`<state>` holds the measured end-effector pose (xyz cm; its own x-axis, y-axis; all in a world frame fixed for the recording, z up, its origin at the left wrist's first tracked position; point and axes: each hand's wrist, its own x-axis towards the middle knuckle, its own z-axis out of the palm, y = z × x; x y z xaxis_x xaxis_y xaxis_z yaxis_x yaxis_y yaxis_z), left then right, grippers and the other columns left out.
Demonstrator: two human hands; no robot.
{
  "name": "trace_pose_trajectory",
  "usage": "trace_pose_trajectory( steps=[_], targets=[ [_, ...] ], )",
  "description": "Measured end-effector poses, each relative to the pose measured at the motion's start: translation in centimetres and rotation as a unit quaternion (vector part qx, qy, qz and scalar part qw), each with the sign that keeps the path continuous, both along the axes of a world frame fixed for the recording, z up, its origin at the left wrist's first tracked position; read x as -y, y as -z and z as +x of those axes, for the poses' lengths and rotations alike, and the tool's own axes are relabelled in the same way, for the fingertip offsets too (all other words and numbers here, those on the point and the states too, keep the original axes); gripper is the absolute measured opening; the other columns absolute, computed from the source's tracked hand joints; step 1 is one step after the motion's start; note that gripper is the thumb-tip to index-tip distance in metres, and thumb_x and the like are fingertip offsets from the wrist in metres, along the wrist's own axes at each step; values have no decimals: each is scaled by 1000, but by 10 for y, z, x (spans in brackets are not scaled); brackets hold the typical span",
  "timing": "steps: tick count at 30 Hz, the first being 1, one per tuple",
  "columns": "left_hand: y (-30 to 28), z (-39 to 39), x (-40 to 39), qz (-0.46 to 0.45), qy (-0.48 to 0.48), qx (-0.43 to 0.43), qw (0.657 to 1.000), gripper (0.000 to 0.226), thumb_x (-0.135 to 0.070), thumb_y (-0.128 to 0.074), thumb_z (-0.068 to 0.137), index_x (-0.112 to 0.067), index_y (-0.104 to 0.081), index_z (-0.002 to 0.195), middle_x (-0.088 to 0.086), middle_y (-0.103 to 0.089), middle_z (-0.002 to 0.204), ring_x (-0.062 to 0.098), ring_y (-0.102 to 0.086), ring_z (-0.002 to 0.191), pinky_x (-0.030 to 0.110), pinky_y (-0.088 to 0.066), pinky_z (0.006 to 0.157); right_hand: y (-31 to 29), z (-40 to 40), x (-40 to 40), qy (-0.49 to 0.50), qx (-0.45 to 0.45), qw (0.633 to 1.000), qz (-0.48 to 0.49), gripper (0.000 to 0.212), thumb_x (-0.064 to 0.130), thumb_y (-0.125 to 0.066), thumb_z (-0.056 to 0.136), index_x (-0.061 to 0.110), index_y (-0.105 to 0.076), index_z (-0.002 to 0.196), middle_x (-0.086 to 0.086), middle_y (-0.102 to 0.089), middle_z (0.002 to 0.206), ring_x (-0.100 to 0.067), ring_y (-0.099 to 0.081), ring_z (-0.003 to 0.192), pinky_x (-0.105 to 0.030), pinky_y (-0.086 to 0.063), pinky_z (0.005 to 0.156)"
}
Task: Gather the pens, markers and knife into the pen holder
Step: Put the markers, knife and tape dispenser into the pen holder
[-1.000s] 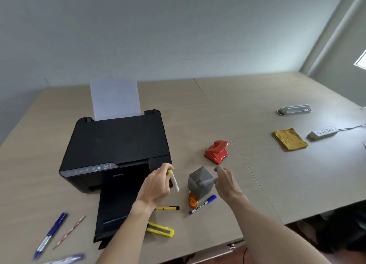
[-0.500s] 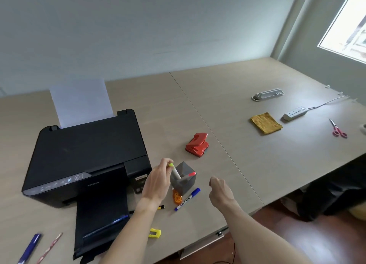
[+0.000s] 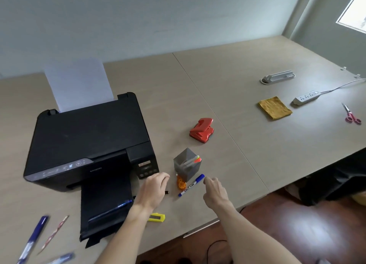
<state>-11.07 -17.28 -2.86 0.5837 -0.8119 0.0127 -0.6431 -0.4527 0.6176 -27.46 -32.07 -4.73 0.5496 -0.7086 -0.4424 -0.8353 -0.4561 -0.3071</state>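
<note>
**Fingers loose, two markers already in the holder**

Fingers [image 3: 164,179] of the left hand [image 3: 152,190] curl loosely over the desk at lower centre, gripping nothing, with the dark tip of a small yellow pen [image 3: 167,193] poking out from under the palm. Opposite, the right hand [image 3: 214,190] hangs open and empty, fingertips aimed at the blue marker [image 3: 191,185], probably its next pickup. That marker lies on the table just in front of the grey pen holder [image 3: 187,164], which stands mid-frame with a yellow-tipped and a red-tipped marker [image 3: 197,160] leaning inside it. An orange tape dispenser [image 3: 181,182] sits against the holder's base. Nearer the desk edge lies the yellow knife [image 3: 157,217], partly hidden by the left forearm. More pens [image 3: 33,238] wait well apart at lower left, beyond the black printer [image 3: 89,139], so the gathering looks barely begun
</note>
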Motion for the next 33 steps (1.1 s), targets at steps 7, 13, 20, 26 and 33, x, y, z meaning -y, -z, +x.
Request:
trace_pose_trajectory(
  steps=[7,13,20,26,33],
  targets=[
    [39,-4,-64,197,56,102,974,29,-19,-42,99,-20,-68,110,-2,-69,109,19,-59,105,33,-48,92,31,20,-23,-127,-31,991,-7,75,-9,-50,78,29,-31,140,-11,-13,156,-35,-35,127,-41,-42,99],
    [55,-20,-75,284,88,156,942,26,-11,-47,93,-21,-59,114,-3,-64,118,23,-51,114,35,-37,99,41,13,-29,-117,-20,989,-85,42,-3,-52,81,18,-49,118,-8,-40,133,-28,-41,117,-34,-41,96],
    [55,-24,-57,308,122,129,935,20,-19,-60,92,-20,-57,111,0,-62,118,24,-49,117,36,-35,100,49,-19,-35,-119,17,986,-112,34,-5,-48,84,18,-49,108,-3,-47,113,-24,-47,105,-30,-41,89],
    [49,-26,-40,259,146,84,951,17,-25,-61,93,-21,-56,110,0,-62,115,22,-54,114,34,-38,100,6,-20,-2,52,284,953,-87,10,4,-47,97,7,-54,105,-4,-57,94,-22,-53,76,-31,-42,70],
    [32,-28,-25,206,131,7,970,19,-19,-59,95,-16,-55,114,3,-60,116,26,-60,108,35,-44,93,-46,44,23,74,436,891,-108,20,-1,-52,90,16,-44,98,-8,-60,68,-16,-55,55,-20,-42,51]
  ],
)
